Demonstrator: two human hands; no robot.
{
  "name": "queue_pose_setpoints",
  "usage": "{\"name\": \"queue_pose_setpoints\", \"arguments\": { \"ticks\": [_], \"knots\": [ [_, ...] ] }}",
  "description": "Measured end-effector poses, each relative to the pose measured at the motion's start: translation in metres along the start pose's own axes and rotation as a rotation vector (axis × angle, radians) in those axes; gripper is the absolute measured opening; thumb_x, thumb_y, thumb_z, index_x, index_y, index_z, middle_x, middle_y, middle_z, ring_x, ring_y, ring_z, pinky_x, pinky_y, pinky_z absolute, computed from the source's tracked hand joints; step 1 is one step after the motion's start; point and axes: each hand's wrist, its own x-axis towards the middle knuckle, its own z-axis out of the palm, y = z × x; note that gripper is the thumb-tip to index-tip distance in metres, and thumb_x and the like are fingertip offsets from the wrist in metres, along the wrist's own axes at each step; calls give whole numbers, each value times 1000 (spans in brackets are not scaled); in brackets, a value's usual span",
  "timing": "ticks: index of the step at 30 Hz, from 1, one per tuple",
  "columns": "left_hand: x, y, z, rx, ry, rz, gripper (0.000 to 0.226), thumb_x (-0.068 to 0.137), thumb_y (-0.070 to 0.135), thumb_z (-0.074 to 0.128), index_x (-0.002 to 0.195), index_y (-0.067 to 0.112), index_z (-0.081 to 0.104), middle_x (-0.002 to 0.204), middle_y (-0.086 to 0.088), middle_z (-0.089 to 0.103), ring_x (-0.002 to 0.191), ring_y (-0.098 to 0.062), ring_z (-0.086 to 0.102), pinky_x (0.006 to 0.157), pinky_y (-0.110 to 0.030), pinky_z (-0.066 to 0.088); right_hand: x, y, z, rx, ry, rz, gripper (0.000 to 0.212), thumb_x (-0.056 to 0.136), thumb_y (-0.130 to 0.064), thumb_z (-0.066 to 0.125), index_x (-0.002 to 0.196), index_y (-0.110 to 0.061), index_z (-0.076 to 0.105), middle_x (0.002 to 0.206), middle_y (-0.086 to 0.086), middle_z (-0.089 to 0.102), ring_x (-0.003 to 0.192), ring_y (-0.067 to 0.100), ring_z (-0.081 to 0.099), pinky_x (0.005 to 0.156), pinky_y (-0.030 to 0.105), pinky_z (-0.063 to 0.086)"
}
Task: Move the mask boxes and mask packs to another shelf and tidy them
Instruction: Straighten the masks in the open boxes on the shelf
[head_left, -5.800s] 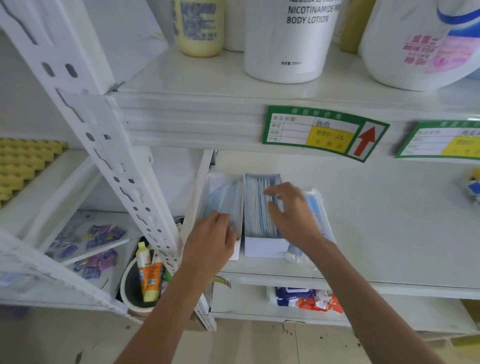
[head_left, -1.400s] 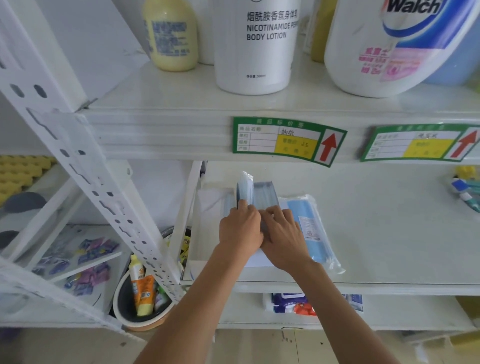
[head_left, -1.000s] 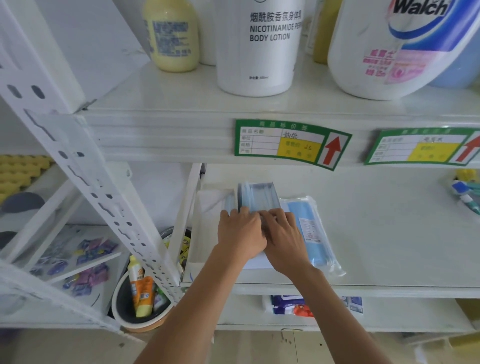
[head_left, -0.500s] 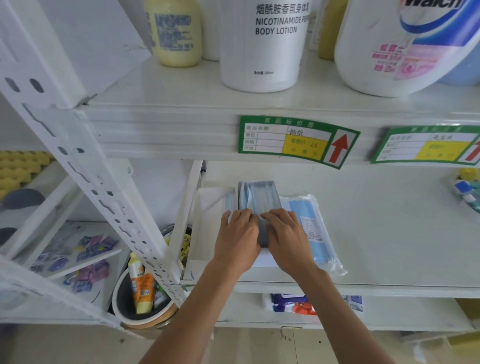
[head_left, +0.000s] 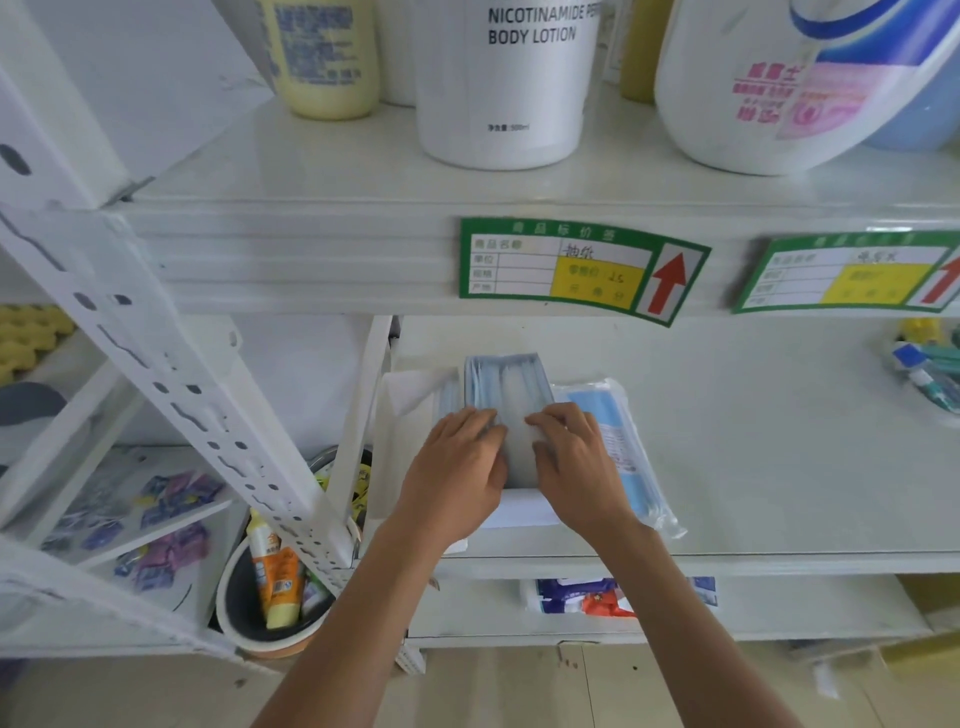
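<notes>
Two open white mask boxes stand side by side at the left end of the middle shelf (head_left: 779, 493). The right box (head_left: 519, 514) is full of blue masks (head_left: 511, 389). The left box (head_left: 402, 415) is partly hidden by my left hand. My left hand (head_left: 457, 478) and my right hand (head_left: 576, 467) lie flat on the masks in the right box, fingers pressing down, a narrow gap between them. A clear-wrapped pack of blue masks (head_left: 618, 457) lies flat against the right box, just right of my right hand.
A slanted white upright (head_left: 171, 374) runs down the left. Lotion and detergent bottles (head_left: 509, 78) stand on the shelf above, price tags (head_left: 576, 270) on its edge. Small tubes (head_left: 930, 369) lie far right. A bowl of tubes (head_left: 270, 597) and packets (head_left: 576, 597) sit below.
My hands pushed the raised stack of masks down into the right box, then slid slightly apart over it. The view has tilted a little upward.
</notes>
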Motion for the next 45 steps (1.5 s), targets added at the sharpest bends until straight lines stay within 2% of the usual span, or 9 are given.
{"name": "queue_pose_setpoints", "arguments": {
  "ticks": [3,8,15,19,26,34,37,41,45],
  "knots": [
    [-5,-11,-4,-47,-6,-48,38,102,26,50,135,10,60,147,-5,52,141,-23,41,118,-34,30,1,-1,3,-21,1,-10,37,95,-1,51,127,-14,65,123,2,50,110,19,44,79,32,53],
    [-13,-22,-5,-135,-37,-113,44,102,38,50,138,15,59,155,2,46,148,-17,31,121,-35,30,0,5,10,-28,15,22,22,97,-23,60,115,-14,71,122,-5,46,110,13,42,83,27,51],
    [-12,-19,-4,-140,-56,-143,51,97,46,55,140,18,56,156,2,45,147,-18,31,120,-36,29,5,4,10,-4,-2,101,44,83,-43,77,117,-17,71,119,-8,47,112,13,42,86,23,40],
    [-11,-13,-4,5,-77,-35,49,99,37,47,148,35,45,154,-2,42,145,-24,34,122,-49,22,10,-3,7,-44,-69,125,59,75,-56,80,121,-20,68,117,-8,46,113,15,40,85,24,40],
    [-12,-19,-2,-89,-25,-106,37,100,38,45,125,25,71,149,0,49,140,-21,38,121,-46,26,6,-2,6,-59,-78,145,51,91,-33,67,137,-19,50,131,-6,44,118,16,38,89,32,49],
    [-8,-27,-2,-189,-13,-178,32,95,44,59,125,36,66,143,15,55,135,-16,46,114,-50,35,4,-6,5,-105,-96,85,49,91,-11,53,137,-28,50,128,-2,41,116,20,37,76,36,55],
    [-9,-26,-3,-211,-25,-178,31,95,51,56,123,40,55,139,20,54,133,-14,47,114,-54,31,3,-8,6,-179,-96,56,26,98,-27,48,116,-31,67,123,-4,40,116,21,37,69,33,53],
    [-10,-25,-3,-212,-37,-194,30,96,55,51,122,42,51,138,21,52,134,-14,45,116,-56,25,5,-12,11,-139,-88,134,54,88,-72,39,99,-31,73,114,-12,37,115,14,33,73,30,45],
    [-11,-26,-3,-238,-65,-211,25,96,58,45,116,43,47,138,24,49,135,-10,41,118,-57,21,6,-13,15,-175,-74,145,51,82,-73,53,100,-30,74,114,-12,38,117,13,32,75,29,46]
  ]
}}
